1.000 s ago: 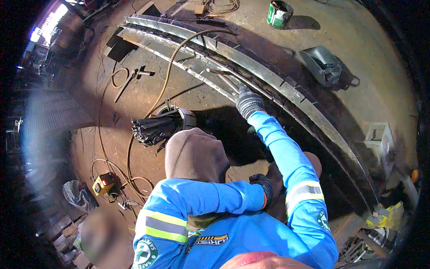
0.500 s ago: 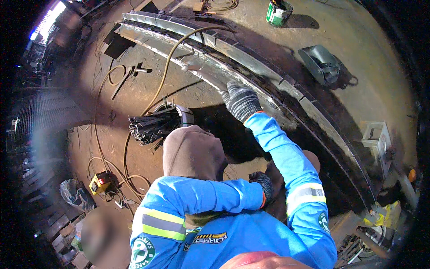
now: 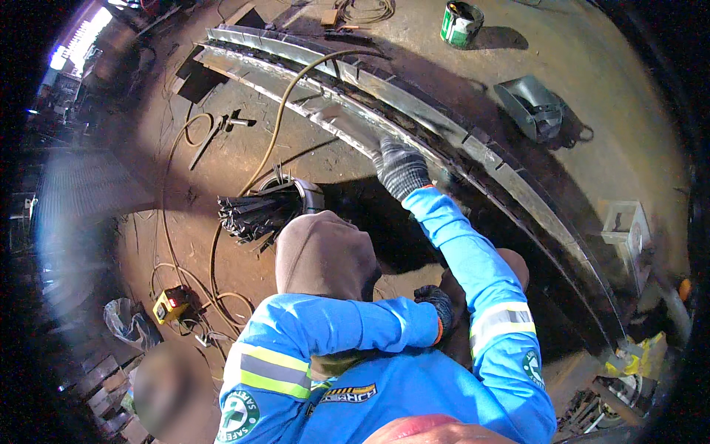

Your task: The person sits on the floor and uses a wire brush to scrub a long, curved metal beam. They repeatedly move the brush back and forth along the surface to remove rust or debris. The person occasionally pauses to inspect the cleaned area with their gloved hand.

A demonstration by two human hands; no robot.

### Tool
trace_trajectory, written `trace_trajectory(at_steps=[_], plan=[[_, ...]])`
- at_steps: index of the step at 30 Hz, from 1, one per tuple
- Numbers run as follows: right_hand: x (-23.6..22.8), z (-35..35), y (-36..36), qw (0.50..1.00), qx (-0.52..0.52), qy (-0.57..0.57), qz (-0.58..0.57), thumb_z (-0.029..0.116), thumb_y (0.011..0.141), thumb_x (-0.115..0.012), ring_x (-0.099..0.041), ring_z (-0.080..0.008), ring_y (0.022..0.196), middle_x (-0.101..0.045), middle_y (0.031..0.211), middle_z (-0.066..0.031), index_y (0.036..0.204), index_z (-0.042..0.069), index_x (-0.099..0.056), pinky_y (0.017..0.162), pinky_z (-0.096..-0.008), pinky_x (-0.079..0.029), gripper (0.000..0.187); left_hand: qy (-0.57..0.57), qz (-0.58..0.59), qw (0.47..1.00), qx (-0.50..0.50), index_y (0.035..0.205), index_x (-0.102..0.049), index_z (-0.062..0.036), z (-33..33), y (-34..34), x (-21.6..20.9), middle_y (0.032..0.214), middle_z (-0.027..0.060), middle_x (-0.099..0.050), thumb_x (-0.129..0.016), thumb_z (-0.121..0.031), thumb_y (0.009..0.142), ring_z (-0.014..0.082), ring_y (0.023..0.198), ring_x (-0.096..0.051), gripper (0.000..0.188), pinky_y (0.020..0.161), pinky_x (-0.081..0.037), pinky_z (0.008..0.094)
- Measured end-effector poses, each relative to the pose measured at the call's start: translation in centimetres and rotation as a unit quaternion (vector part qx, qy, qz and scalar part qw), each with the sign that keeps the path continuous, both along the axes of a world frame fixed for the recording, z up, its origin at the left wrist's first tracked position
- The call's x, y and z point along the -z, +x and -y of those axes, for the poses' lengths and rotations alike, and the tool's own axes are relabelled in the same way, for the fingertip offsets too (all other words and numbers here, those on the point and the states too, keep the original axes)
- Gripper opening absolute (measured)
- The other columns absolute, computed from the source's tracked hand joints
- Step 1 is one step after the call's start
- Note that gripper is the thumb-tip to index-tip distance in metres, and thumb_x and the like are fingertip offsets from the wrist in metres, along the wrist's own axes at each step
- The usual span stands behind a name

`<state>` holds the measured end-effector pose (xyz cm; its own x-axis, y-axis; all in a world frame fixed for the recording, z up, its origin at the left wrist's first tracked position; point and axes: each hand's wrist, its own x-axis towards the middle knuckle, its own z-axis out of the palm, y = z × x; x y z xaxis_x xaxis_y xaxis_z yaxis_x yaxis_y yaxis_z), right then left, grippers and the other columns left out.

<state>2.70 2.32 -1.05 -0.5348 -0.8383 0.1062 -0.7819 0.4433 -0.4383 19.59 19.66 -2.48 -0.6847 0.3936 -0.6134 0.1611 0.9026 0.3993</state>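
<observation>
Head view: right hand [image 3: 401, 170], gloved, at about 1 o'clock, fingers closed around a motion-blurred tool [image 3: 356, 127]; exact shape too smeared to tell. It's over the near side of a long curved metal piece [image 3: 425, 111], which arcs from 11 o'clock round to 4; tool contact unclear. Left hand [image 3: 438, 305], gloved, sits between 4 and 5 o'clock by the knee, fingers curled; can't tell if it grips anything. Brown hose [image 3: 279, 118] crosses the metal piece toward 11–12. Bucket [image 3: 314, 194] at 9, lying tilted, dark strips [image 3: 255, 211] poking out. Welding helmet [image 3: 534, 107] on floor at 2, green-and-white can [image 3: 458, 28] at 1, yellow device [image 3: 168, 305] at 8.
</observation>
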Motion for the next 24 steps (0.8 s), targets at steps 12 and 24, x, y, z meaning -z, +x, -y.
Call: trace_trajectory(at_steps=[12, 24], plan=[[2.5, 1.3, -0.8, 0.989, 0.038, 0.131, 0.064, 0.035, 0.088, -0.047, -0.063, -0.0343, 0.084, -0.064, 0.091, -0.0200, 0.110, 0.007, -0.056, 0.074, -0.0461, -0.049, 0.037, -0.013, 0.009, 1.000, -0.004, 0.102, -0.066, -0.0197, -0.5, -0.4, 0.0, 0.095, 0.0088, -0.065, -0.048, -0.030, 0.082, 0.0231, 0.081, -0.063, 0.029, 0.064, -0.049, 0.0490], [1.2, 0.2, -0.4, 0.985, 0.102, 0.126, 0.061, 0.036, 0.090, -0.043, -0.061, -0.0387, 0.089, -0.063, 0.095, -0.0220, 0.105, 0.008, -0.056, 0.077, -0.0480, -0.049, 0.035, -0.015, 0.007, 1.000, -0.007, 0.104, -0.065, -0.0202, -1.2, -0.9, -0.3, 0.096, 0.0083, -0.065, -0.047, -0.030, 0.083, 0.0220, 0.082, -0.063, 0.030, 0.065, -0.049, 0.0486]])
